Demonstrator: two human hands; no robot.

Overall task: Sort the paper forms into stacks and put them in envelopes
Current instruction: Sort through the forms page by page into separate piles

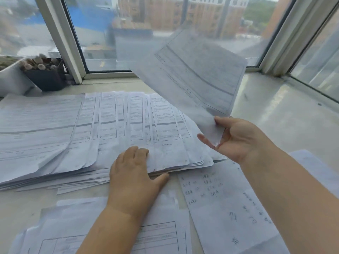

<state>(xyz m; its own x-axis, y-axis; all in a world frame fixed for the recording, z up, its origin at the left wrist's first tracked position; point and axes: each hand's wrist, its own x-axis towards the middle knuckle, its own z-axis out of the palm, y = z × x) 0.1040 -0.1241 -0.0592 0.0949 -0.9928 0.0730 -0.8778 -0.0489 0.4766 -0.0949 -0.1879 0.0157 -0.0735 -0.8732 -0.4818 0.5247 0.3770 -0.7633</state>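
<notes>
R hand (236,138) pinches the bottom corner of one printed form (194,74) between thumb and fingers, holding it up in the air, tilted, above the right end of the pile; sheet looks motion-blurred. L hand (135,176) lies on the near edge of the fanned pile of forms (102,125), fingertips tucked under the top sheets, thumb out along the pile's edge. Pile sits on a pale sill (286,121) by the window (146,33). Handwritten sheet (225,204) lies flat under the R forearm. More forms (60,231) near bottom, poss. a second stack. Dark plant pot (45,74) at back left.
</notes>
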